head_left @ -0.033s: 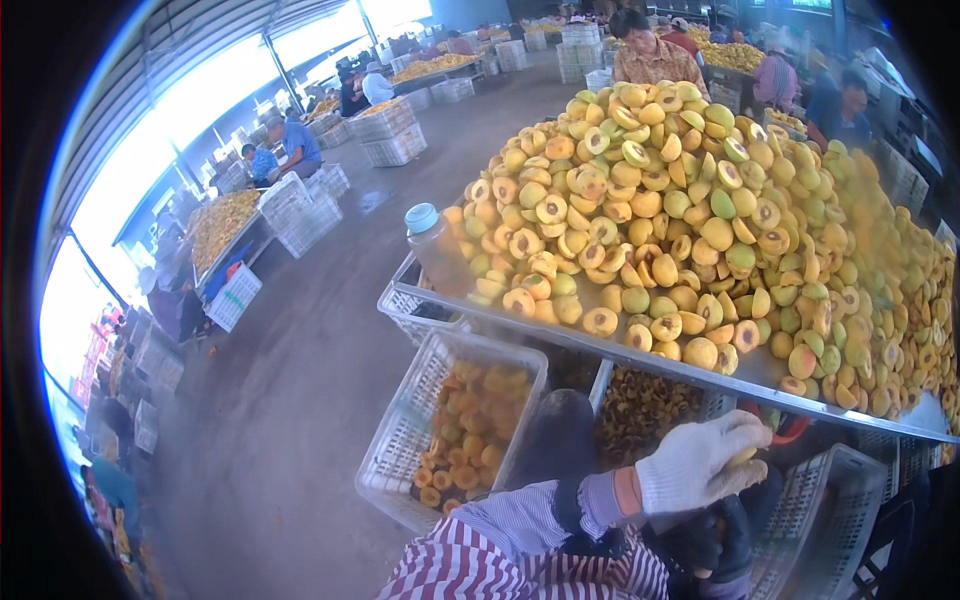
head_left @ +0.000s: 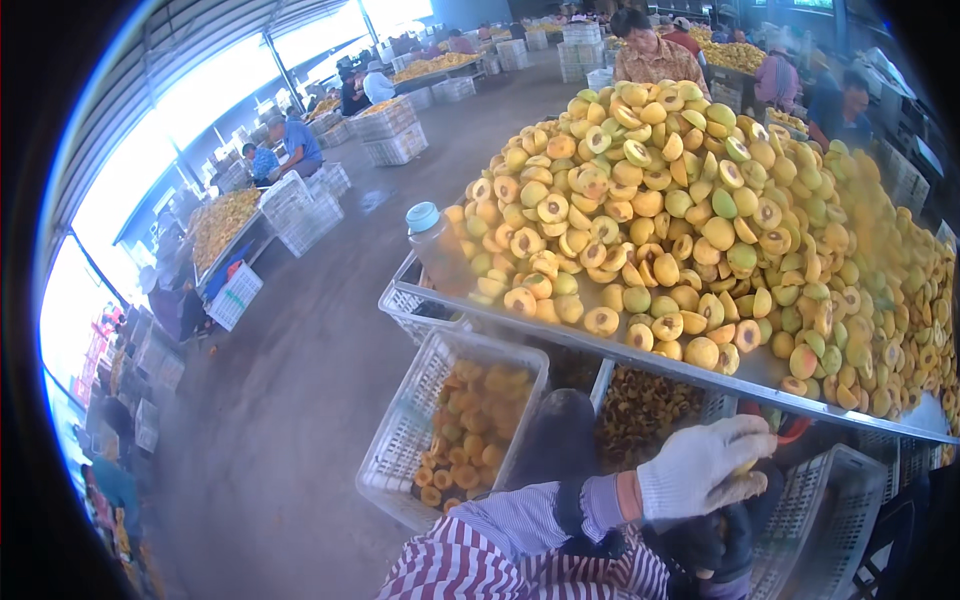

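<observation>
My left hand (head_left: 705, 468), in a white knit glove, is over the front edge of the table. Its thumb and fingers are curled round a small piece of yellow peach (head_left: 744, 466), mostly hidden by the glove. Lower down, close to my lap, is my right hand (head_left: 712, 540) in a dark glove; its fingers are mostly hidden against dark clothing. Heaped on the metal-edged table (head_left: 560, 336) in front of me are many halved yellow peaches (head_left: 650, 215), some with brown, pitted hollows showing.
A white crate (head_left: 400, 440) of peach halves stands left of my knee. Under the table edge is a crate of brown scraps (head_left: 640, 405). Another crate (head_left: 825, 510) sits at right. A lidded bottle (head_left: 432, 240) stands on the table's left corner. A person (head_left: 655, 55) works across the heap.
My left hand has shifted very slightly to the right, with its fingers a little higher. The rest looks the same.
</observation>
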`<control>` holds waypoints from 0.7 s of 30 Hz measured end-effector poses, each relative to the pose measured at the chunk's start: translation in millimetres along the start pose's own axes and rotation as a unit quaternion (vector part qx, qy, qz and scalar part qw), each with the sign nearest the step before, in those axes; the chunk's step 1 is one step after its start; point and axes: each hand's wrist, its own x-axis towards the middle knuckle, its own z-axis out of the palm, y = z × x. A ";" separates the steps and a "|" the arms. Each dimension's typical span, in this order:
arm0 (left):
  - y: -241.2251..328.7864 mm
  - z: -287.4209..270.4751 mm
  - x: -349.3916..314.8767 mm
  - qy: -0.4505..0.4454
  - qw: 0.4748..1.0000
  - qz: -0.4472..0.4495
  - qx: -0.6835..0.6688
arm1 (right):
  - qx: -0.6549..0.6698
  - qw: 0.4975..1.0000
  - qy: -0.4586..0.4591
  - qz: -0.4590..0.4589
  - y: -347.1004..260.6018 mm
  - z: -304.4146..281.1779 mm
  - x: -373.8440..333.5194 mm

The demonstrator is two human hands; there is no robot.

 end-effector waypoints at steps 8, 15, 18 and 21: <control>-14.9 18.9 -6.1 0.018 0.996 -0.057 -0.059 | -0.028 0.999 0.023 -0.009 -2.2 5.0 4.0; -14.3 18.8 -5.3 0.048 0.997 -0.009 -0.058 | -0.051 0.998 0.042 -0.021 -1.6 11.9 5.1; -16.7 22.9 -4.7 0.018 0.993 -0.096 -0.059 | -0.066 0.996 0.059 -0.031 -1.0 17.1 0.0; -19.3 20.1 -4.6 0.076 0.989 -0.105 -0.076 | -0.102 0.991 0.082 -0.021 -4.4 32.6 2.5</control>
